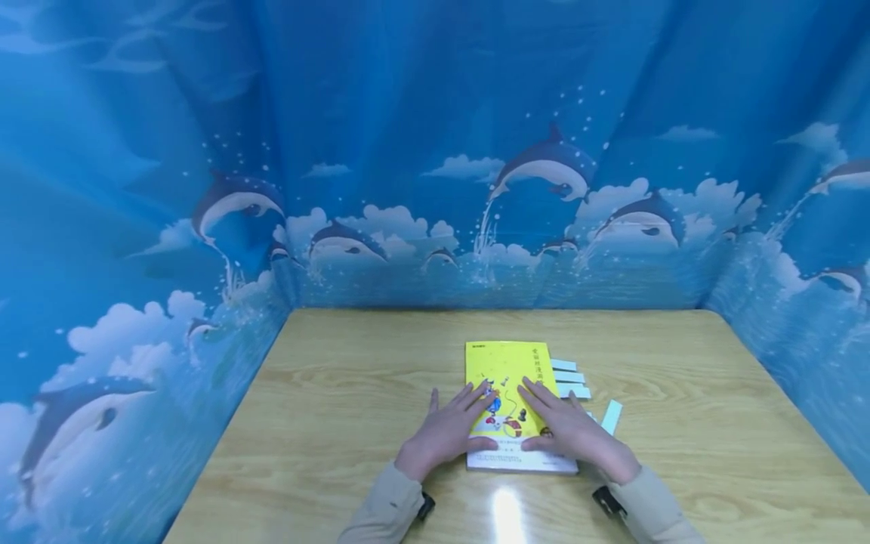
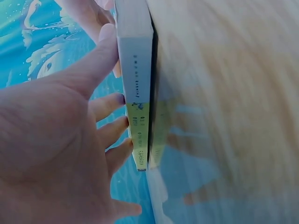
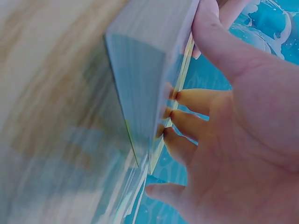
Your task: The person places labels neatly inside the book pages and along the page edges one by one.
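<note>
A closed book (image 1: 503, 363) with a yellow and white cover lies flat on the wooden table. My left hand (image 1: 448, 427) rests on the cover's left side, fingers spread and fairly straight. On the right side of the cover lies my right hand (image 1: 574, 429), also spread, its thumb pointing toward the left one. The left wrist view shows the printed spine (image 2: 136, 74) beside the left hand. Page edges (image 3: 138, 70) of the thick book face the right wrist camera. Several pale blue strips (image 1: 571, 377) stick out from beneath or between the book's right edge; which, I cannot tell.
One pale strip (image 1: 612, 416) lies slanted near the right hand, its lower end hidden. The wood-grain table (image 1: 340, 393) reaches a blue dolphin-print curtain (image 1: 408, 151) at the back and sides. Dark bands (image 1: 607, 500) sit at both wrists.
</note>
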`<action>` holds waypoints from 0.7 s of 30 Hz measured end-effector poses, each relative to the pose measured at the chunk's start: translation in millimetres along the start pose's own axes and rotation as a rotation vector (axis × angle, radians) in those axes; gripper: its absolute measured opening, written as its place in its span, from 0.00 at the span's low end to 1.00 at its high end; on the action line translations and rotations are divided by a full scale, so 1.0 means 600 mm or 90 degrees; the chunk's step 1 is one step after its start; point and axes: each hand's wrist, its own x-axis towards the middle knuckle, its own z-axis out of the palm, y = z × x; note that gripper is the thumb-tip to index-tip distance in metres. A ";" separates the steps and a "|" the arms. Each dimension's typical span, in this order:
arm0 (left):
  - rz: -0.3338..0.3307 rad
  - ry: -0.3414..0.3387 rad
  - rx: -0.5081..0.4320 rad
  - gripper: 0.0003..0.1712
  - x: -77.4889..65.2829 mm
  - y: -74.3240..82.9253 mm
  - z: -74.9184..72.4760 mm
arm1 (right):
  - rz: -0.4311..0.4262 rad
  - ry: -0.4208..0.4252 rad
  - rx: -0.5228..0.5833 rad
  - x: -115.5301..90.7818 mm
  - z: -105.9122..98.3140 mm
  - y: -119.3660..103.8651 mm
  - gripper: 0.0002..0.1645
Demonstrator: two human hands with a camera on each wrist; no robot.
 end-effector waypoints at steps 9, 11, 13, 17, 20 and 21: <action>-0.013 -0.005 -0.018 0.48 -0.013 -0.006 -0.012 | -0.006 -0.009 0.007 0.010 0.008 -0.006 0.57; -0.015 -0.008 -0.019 0.48 -0.013 -0.008 -0.011 | -0.007 -0.011 0.008 0.011 0.009 -0.007 0.57; -0.011 -0.010 -0.021 0.48 -0.012 -0.012 -0.010 | -0.005 -0.014 0.003 0.011 0.007 -0.009 0.56; 0.004 0.011 -0.048 0.42 -0.008 -0.021 -0.011 | 0.024 -0.006 -0.018 0.010 -0.002 -0.014 0.50; -0.012 0.059 -0.053 0.40 -0.005 -0.026 -0.016 | 0.048 0.050 -0.038 0.011 -0.013 -0.017 0.46; -0.023 0.084 -0.046 0.40 -0.004 -0.027 -0.019 | 0.053 0.079 -0.046 0.011 -0.017 -0.018 0.45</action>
